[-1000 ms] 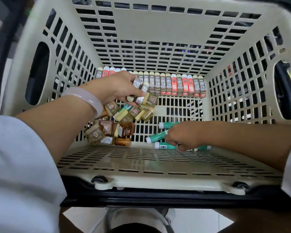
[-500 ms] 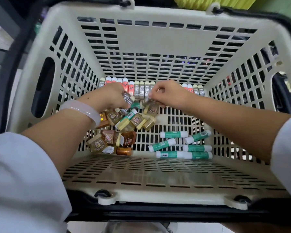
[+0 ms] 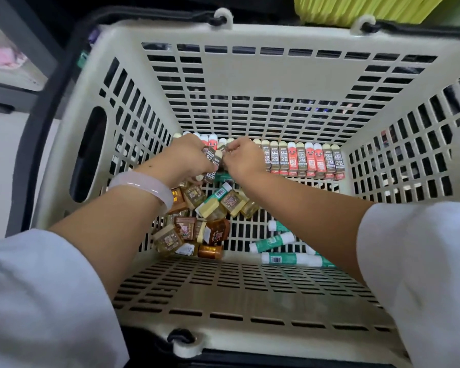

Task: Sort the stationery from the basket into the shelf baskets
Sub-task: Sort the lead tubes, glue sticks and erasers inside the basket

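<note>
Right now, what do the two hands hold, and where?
The left hand grips several lead tubes around their middles. The right hand pinches one tube's top end.

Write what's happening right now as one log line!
left hand: holds lead tubes | right hand: pinches a tube at the row | basket: jars, glue sticks remain

Pale floor (image 3: 0,155) at left, grey shelf frame (image 3: 24,43), yellow-green fabric (image 3: 356,9) behind

In the basket (image 3: 252,81), a row of lead tubes (image 3: 303,160) runs right from the gripping left hand (image 3: 186,158) and right hand (image 3: 243,159). Jars (image 3: 194,221) lie nearer, below the grip; glue sticks (image 3: 274,241) lie nearer and right.
</note>
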